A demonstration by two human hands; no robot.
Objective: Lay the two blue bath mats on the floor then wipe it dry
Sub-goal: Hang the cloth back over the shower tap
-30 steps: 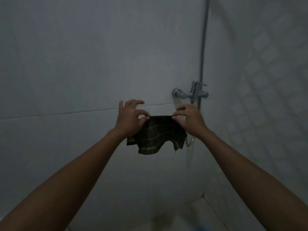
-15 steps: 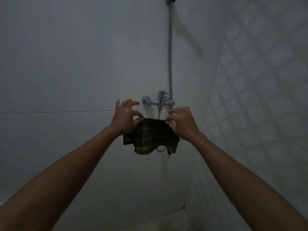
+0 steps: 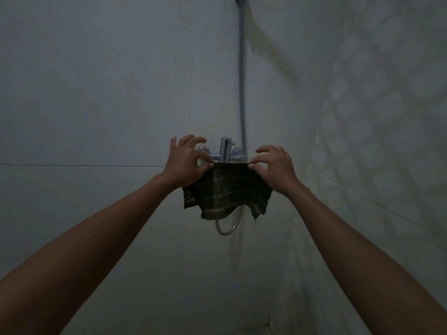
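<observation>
Both hands raised the plaid cloth to the tap.

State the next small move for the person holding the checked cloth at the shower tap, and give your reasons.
Probably lower the cloth so its top edge drapes over the tap. The left hand and right hand pinch its upper corners, stretched level just below the tap body, the rest hanging free in front of the hose. No bath mats are in view.

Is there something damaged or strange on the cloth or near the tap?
The dark plaid cloth, pinched at its top edge by the left hand and right hand in front of the shower tap, has a ragged lower right corner with a dangling thread. Nothing else stands out.
</observation>
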